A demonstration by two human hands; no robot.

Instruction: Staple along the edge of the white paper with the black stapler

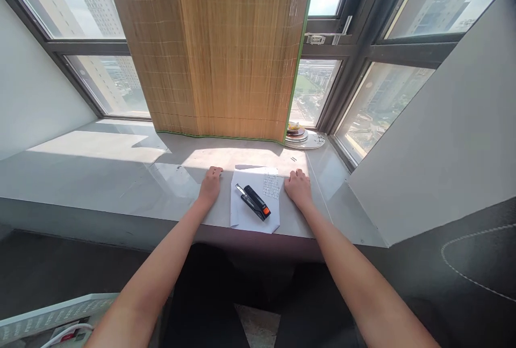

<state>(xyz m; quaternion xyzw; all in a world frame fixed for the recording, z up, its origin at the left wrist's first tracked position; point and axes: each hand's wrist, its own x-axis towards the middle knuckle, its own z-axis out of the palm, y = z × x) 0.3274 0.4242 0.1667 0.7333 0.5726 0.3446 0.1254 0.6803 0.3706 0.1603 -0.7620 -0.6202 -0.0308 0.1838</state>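
My left hand (210,184) rests on the pale window sill, left of a small stack of white paper (242,218), with its fingers curled in. On the paper's other side, close to its right edge, lies my right hand (298,186), closed like a loose fist. Nothing shows in either hand. A black stapler (253,203) with an orange patch at one end lies slantwise on the paper, its metal arm standing apart from the black upper body. Black grid-like marks (272,185) cover the sheet's upper right part. Two small dark strips (294,159) lie beyond my right hand.
A bamboo blind (226,57) hangs in front of the window down to the sill (121,186). Stacked plates (298,135) stand at its right lower corner. Walls slope in at both sides. A white perforated basket (60,310) sits low at left.
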